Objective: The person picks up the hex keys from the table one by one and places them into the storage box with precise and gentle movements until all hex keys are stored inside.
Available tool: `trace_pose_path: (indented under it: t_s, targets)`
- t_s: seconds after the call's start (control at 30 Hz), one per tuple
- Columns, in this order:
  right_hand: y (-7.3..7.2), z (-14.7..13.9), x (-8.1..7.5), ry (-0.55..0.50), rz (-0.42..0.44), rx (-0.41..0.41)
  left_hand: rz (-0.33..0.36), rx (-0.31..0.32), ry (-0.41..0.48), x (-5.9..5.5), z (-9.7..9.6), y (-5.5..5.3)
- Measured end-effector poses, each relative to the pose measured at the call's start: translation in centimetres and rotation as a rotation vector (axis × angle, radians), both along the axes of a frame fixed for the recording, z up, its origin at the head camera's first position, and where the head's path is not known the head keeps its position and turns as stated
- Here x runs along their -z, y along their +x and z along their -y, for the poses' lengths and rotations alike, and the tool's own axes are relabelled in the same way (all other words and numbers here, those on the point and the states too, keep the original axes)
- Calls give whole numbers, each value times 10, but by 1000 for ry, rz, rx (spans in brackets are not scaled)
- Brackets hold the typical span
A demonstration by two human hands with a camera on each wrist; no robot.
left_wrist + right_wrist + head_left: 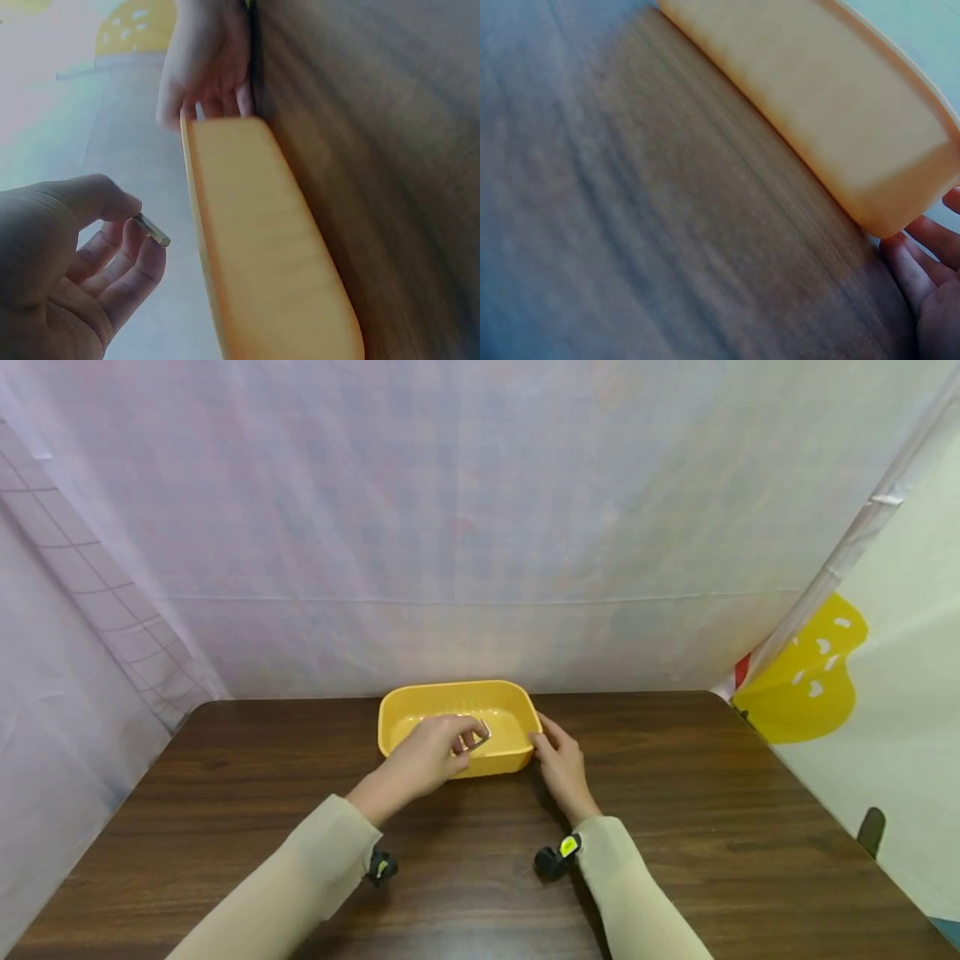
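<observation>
A yellow plastic basin (457, 695) with rounded corners stands at the far edge of the table. Over its near side, my left hand (431, 753) pinches a small, narrow, shiny metal piece (152, 229) between thumb and fingers; its exact kind is unclear. The left wrist view has this piece apart from the basin wall (255, 240), above the rim. At the basin's right end my right hand (562, 768) holds the rim, with fingers against the outer wall. Only some fingers of that hand (937, 300) show in the right wrist view. My left hand hides part of the basin's inside.
The dark wooden table (285, 777) reaches back to a pale hanging curtain (465, 527). More light cloth hangs on both sides, with a yellow printed shape (806, 685) on the right. Black wrist devices (555, 862) sit at both cuffs.
</observation>
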State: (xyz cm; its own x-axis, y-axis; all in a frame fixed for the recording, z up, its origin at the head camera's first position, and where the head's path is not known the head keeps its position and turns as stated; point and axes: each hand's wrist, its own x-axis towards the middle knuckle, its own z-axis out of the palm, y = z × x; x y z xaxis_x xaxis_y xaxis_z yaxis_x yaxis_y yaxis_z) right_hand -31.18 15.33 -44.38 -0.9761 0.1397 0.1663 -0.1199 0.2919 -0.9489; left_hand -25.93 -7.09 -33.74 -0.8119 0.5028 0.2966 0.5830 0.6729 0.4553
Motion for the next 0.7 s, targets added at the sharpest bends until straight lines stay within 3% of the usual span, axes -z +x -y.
trace_pose_path:
  t_s: [0.13, 0.4, 0.7]
  targets:
    - [1, 0, -1, 2, 8, 1, 34, -74, 33, 1, 1, -16]
    - [1, -2, 0, 12, 1, 6, 116, -152, 75, 14, -7, -43]
    - [1, 0, 0, 11, 6, 5, 228, -120, 31, 21, -23, -59]
